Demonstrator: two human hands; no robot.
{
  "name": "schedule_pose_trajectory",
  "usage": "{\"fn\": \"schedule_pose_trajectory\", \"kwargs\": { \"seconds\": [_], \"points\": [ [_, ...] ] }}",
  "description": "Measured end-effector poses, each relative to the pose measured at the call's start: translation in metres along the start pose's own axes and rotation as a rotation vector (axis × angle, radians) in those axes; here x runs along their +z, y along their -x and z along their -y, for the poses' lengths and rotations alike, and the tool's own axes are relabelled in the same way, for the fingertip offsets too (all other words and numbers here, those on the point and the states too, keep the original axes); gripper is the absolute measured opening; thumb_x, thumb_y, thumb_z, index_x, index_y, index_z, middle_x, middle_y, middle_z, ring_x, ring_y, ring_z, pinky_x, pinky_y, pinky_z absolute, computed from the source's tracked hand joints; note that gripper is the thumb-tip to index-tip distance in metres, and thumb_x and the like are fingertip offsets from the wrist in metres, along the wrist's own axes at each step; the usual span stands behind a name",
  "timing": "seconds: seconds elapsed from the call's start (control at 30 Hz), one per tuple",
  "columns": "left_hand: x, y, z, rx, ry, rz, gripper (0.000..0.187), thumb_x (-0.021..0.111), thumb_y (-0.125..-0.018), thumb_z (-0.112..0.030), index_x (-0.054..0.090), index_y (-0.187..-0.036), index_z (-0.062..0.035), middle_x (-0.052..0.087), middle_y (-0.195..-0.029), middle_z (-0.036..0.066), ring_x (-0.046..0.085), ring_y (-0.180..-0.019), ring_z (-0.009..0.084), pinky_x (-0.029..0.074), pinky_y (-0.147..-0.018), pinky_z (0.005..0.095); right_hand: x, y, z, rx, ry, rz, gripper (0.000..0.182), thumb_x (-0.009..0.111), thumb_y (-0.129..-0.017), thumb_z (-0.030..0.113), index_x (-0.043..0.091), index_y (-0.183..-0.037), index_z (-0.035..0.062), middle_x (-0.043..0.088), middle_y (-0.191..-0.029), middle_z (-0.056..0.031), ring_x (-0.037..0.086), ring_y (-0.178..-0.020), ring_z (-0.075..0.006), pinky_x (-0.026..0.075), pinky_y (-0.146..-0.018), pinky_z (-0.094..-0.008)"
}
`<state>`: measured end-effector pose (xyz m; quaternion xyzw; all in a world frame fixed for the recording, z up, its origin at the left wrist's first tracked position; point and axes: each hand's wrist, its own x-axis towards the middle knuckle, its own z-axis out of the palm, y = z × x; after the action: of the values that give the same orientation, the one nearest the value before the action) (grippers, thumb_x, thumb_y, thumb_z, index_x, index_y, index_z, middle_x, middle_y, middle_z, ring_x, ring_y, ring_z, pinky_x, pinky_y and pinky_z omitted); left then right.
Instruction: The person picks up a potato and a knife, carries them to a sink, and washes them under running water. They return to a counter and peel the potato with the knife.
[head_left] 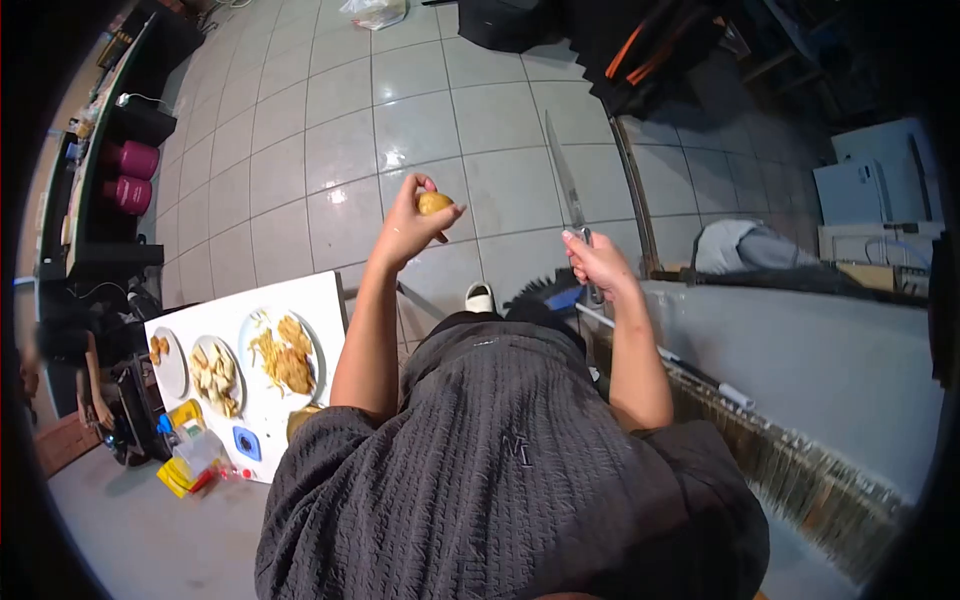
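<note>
My left hand is raised over the tiled floor, its fingers curled round a small yellow-brown potato. To the right, my right hand grips a long knife by its handle, the blade pointing up and away from me. Knife and potato are well apart. At my left stands a white table holding a plate of golden fried pieces and thin strips. Beside it is a plate of pale cut pieces, then a smaller plate with a few brown bits.
A blue square item and several packets lie on the table's near side. Shelves with magenta containers line the left wall. A person's arm shows at far left. A low wall runs along my right.
</note>
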<state>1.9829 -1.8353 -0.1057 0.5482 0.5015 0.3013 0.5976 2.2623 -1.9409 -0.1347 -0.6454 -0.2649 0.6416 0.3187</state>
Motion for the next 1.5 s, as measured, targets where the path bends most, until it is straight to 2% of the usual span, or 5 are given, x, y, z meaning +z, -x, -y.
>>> {"fn": "schedule_pose_trajectory", "kwargs": {
  "seconds": [0.33, 0.53, 0.8, 0.9, 1.5],
  "points": [
    [-0.166, -0.182, -0.042, 0.218, 0.950, 0.432, 0.027, 0.057, -0.086, -0.029, 0.054, -0.101, -0.0082, 0.058, -0.088, 0.011, 0.057, -0.074, 0.0212, 0.047, -0.058, 0.0302, 0.012, -0.181, 0.196, -0.552, -0.475, 0.830, 0.040, 0.040, -0.099, 0.036, 0.053, -0.093, -0.0004, 0.067, -0.085, -0.0162, 0.064, -0.082, -0.0232, 0.048, -0.078, -0.0333],
    [-0.248, -0.268, -0.033, -0.088, 0.206, -0.316, 0.026, 0.062, -0.085, -0.031, 0.057, -0.091, -0.0069, 0.062, -0.083, 0.010, 0.062, -0.071, 0.0233, 0.051, -0.063, 0.0339, 0.081, -0.346, 0.301, -0.290, 1.211, -0.105, 0.042, 0.049, -0.091, 0.042, 0.057, -0.095, 0.0012, 0.063, -0.092, -0.0229, 0.062, -0.091, -0.0335, 0.045, -0.083, -0.0403],
    [-0.401, -0.328, -0.028, -0.030, 0.563, -0.665, 0.025, 0.066, -0.083, -0.029, 0.058, -0.087, -0.0053, 0.062, -0.079, 0.010, 0.062, -0.069, 0.0211, 0.051, -0.062, 0.0318, 0.271, -0.512, 0.455, -0.015, -0.185, 0.997, 0.042, 0.041, -0.096, 0.040, 0.058, -0.097, 0.0015, 0.065, -0.100, -0.0176, 0.061, -0.099, -0.0313, 0.038, -0.096, -0.0428],
    [-0.458, -0.357, 0.011, -0.254, -0.124, -0.777, 0.026, 0.064, -0.083, -0.030, 0.058, -0.084, -0.0045, 0.062, -0.073, 0.008, 0.061, -0.066, 0.0194, 0.050, -0.059, 0.0317, 0.339, -0.568, 0.496, -0.538, 1.560, 0.086, 0.042, 0.032, -0.100, 0.037, 0.054, -0.100, 0.0004, 0.062, -0.112, -0.0207, 0.057, -0.111, -0.0302, 0.037, -0.102, -0.0419],
    [-0.787, -0.633, -0.081, 0.084, 0.667, -0.890, 0.023, 0.063, -0.080, -0.025, 0.057, -0.088, -0.0046, 0.061, -0.076, 0.007, 0.060, -0.067, 0.0221, 0.050, -0.059, 0.0326, 0.611, -0.854, 0.714, -0.222, 0.296, 0.873, 0.042, 0.038, -0.099, 0.036, 0.052, -0.103, -0.0039, 0.066, -0.101, -0.0186, 0.065, -0.090, -0.0281, 0.050, -0.078, -0.0377]
  ]
}}
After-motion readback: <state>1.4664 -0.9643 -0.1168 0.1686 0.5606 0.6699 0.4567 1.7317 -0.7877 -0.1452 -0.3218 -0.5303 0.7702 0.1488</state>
